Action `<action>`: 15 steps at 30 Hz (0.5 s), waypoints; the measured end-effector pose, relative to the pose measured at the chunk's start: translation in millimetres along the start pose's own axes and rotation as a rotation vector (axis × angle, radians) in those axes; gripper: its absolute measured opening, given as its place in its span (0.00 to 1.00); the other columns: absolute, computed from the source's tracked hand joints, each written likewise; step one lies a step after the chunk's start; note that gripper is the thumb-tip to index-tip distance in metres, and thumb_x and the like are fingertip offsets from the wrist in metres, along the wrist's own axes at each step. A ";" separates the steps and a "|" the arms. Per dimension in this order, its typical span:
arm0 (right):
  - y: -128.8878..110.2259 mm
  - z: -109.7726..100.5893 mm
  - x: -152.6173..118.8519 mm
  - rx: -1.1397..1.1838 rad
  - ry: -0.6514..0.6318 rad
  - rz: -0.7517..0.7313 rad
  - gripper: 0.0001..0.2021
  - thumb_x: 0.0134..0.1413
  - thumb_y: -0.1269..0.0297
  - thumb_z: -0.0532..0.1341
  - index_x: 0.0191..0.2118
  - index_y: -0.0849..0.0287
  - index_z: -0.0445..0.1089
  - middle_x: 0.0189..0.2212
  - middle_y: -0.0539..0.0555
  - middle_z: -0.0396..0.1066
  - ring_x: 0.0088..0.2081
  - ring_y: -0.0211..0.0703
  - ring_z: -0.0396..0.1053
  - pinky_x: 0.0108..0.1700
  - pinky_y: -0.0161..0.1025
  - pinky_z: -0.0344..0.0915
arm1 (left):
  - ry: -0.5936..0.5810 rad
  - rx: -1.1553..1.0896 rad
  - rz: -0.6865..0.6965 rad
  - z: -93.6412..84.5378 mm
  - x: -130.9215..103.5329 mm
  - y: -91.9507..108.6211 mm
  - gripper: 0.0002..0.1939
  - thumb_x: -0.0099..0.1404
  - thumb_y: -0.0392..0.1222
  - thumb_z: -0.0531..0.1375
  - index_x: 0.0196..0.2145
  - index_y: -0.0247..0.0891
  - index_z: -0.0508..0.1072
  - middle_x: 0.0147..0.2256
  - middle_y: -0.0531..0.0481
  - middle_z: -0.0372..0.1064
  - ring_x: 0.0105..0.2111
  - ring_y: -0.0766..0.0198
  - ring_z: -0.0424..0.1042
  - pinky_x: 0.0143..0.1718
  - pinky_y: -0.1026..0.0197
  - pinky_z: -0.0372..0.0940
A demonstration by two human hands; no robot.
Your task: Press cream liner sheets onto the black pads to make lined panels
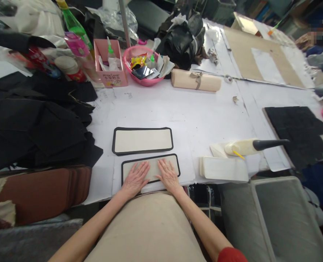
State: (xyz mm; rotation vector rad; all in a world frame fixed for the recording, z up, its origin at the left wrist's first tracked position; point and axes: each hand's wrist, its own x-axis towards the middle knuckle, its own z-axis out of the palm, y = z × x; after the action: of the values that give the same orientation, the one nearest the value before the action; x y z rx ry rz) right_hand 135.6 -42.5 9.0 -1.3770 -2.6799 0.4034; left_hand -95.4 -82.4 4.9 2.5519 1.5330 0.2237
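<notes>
Both palms lie flat on a pale rectangular panel with a black border [153, 164], close to the table's front edge. My left hand [136, 178] rests on its left half, fingers stretched out. On the right half, my right hand [169, 175] is spread with its fingers apart. Neither hand grips anything. Just beyond them lies a second pale panel with a black border [143, 140], untouched. White sheets of paper [187, 169] lie beneath the panels. Parts of the near panel are hidden under my hands.
Black fabric pieces [38, 120] and stacked brown panels [41, 193] fill the left. To the right are a stack of white cards [224, 169] and a cream container with a dark-handled brush [243, 147]. Behind stand a pink box [112, 78], a pink basin [147, 83] and a tied beige roll [187, 80].
</notes>
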 end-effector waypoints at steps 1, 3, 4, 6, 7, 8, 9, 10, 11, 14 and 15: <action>-3.7 2.9 0.0 0.017 -0.020 -0.061 0.33 0.64 0.57 0.55 0.69 0.61 0.44 0.68 0.57 0.47 0.69 0.48 0.41 0.69 0.53 0.40 | -0.008 -0.009 0.045 2.2 1.4 1.8 0.30 0.71 0.49 0.47 0.67 0.36 0.50 0.67 0.43 0.46 0.68 0.56 0.44 0.68 0.44 0.37; -7.4 9.5 -0.6 0.040 -0.050 -0.130 0.34 0.64 0.55 0.55 0.69 0.61 0.44 0.68 0.57 0.47 0.69 0.47 0.42 0.69 0.52 0.42 | -0.019 -0.031 0.101 8.0 2.4 3.3 0.33 0.70 0.53 0.47 0.67 0.36 0.49 0.67 0.43 0.47 0.68 0.55 0.44 0.68 0.43 0.37; -7.7 12.3 -1.1 0.046 -0.058 -0.138 0.34 0.64 0.54 0.55 0.69 0.62 0.44 0.68 0.57 0.47 0.69 0.47 0.41 0.69 0.52 0.42 | -0.024 -0.041 0.112 10.7 2.1 3.1 0.35 0.70 0.56 0.48 0.67 0.36 0.48 0.67 0.42 0.47 0.67 0.55 0.45 0.68 0.43 0.36; -6.4 15.5 -1.8 0.053 -0.064 -0.131 0.35 0.63 0.53 0.56 0.69 0.61 0.44 0.68 0.57 0.46 0.69 0.47 0.41 0.69 0.52 0.43 | -0.036 -0.054 0.117 14.8 0.7 1.9 0.38 0.68 0.60 0.48 0.68 0.35 0.47 0.67 0.41 0.46 0.67 0.54 0.44 0.68 0.43 0.36; -5.7 15.8 -2.0 0.056 -0.066 -0.125 0.35 0.63 0.53 0.56 0.69 0.61 0.44 0.68 0.57 0.46 0.69 0.47 0.41 0.69 0.52 0.43 | -0.040 -0.057 0.116 16.0 0.0 1.3 0.39 0.68 0.61 0.48 0.68 0.35 0.47 0.67 0.40 0.46 0.68 0.54 0.44 0.68 0.43 0.35; -5.1 15.4 -1.8 0.059 -0.068 -0.123 0.35 0.63 0.53 0.57 0.69 0.60 0.45 0.68 0.57 0.46 0.69 0.47 0.41 0.69 0.52 0.43 | -0.041 -0.056 0.116 16.7 -0.4 0.9 0.39 0.68 0.61 0.48 0.68 0.35 0.47 0.67 0.40 0.46 0.67 0.54 0.44 0.68 0.43 0.34; -4.9 14.4 -1.3 0.062 -0.070 -0.122 0.35 0.63 0.54 0.57 0.69 0.60 0.45 0.68 0.57 0.46 0.69 0.47 0.41 0.69 0.52 0.43 | -0.039 -0.053 0.117 17.1 -0.4 0.8 0.39 0.67 0.61 0.48 0.68 0.35 0.47 0.67 0.40 0.45 0.67 0.53 0.45 0.68 0.44 0.34; -5.0 13.0 -0.6 0.065 -0.072 -0.123 0.34 0.63 0.54 0.57 0.69 0.59 0.46 0.68 0.57 0.47 0.69 0.47 0.42 0.69 0.52 0.43 | -0.034 -0.049 0.117 17.3 -0.1 0.8 0.39 0.67 0.62 0.48 0.68 0.36 0.47 0.67 0.40 0.45 0.67 0.53 0.45 0.68 0.44 0.34; -5.2 11.3 0.1 0.067 -0.073 -0.126 0.34 0.63 0.54 0.57 0.69 0.59 0.46 0.68 0.57 0.47 0.69 0.47 0.42 0.69 0.52 0.43 | -0.028 -0.044 0.116 17.2 0.5 1.0 0.39 0.67 0.62 0.48 0.68 0.37 0.48 0.67 0.40 0.46 0.67 0.53 0.46 0.68 0.44 0.34; -4.7 5.6 0.9 0.071 -0.072 -0.145 0.32 0.63 0.54 0.56 0.69 0.58 0.47 0.68 0.56 0.47 0.69 0.47 0.42 0.69 0.51 0.44 | -0.027 -0.029 0.132 15.4 0.6 -0.7 0.41 0.66 0.64 0.48 0.68 0.36 0.47 0.67 0.39 0.45 0.67 0.53 0.46 0.68 0.44 0.34; -3.4 3.9 -0.2 0.069 -0.069 -0.151 0.32 0.64 0.54 0.56 0.69 0.58 0.47 0.68 0.56 0.47 0.69 0.46 0.43 0.69 0.51 0.44 | -0.032 -0.024 0.140 14.2 -0.8 -2.5 0.41 0.66 0.64 0.48 0.68 0.34 0.46 0.67 0.39 0.45 0.67 0.53 0.45 0.68 0.45 0.35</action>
State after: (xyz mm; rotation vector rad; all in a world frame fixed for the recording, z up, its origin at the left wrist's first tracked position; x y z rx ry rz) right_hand 132.3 -45.3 6.2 -1.1530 -2.7732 0.5317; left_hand -95.0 -82.7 -9.5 2.6331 1.3344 0.2152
